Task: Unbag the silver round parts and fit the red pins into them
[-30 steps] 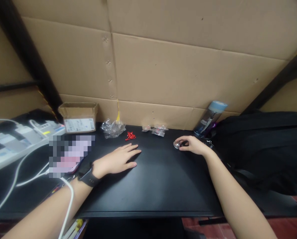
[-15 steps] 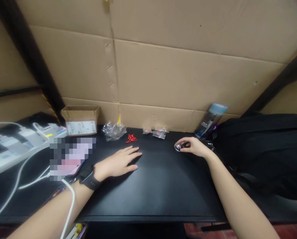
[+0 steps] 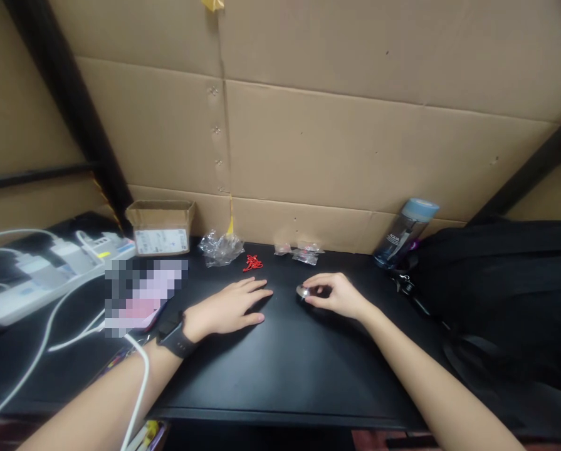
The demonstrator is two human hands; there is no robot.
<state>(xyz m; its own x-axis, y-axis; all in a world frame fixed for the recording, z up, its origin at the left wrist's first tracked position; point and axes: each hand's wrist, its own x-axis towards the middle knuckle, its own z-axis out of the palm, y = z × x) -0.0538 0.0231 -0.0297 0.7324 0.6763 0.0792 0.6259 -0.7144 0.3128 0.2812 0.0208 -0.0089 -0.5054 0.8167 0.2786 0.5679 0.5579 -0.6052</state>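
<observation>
Between the thumb and fingers of my right hand (image 3: 335,294) is a small round shiny silver object (image 3: 303,292); its exact kind does not show. That hand is over the middle of the black table (image 3: 280,363). My left hand (image 3: 230,307) lies flat with fingers spread, holding nothing, a dark watch (image 3: 177,335) on its wrist. Just beyond its fingertips is a small heap of red cord (image 3: 252,263). Several small clear packets (image 3: 305,254) with something reddish inside lie farther back, near the cardboard wall.
Crumpled clear plastic (image 3: 221,247) and an open cardboard box (image 3: 162,228) stand at the back left. A power strip (image 3: 54,282) with white cables and a blurred-out phone-like item (image 3: 143,297) are on the left. On the right are a blue-capped bottle (image 3: 405,233) and a black bag (image 3: 501,294).
My right hand has moved left and slightly nearer with the silver object, from beside the bottle toward the table's middle. My left hand stays in place; the view has shifted slightly.
</observation>
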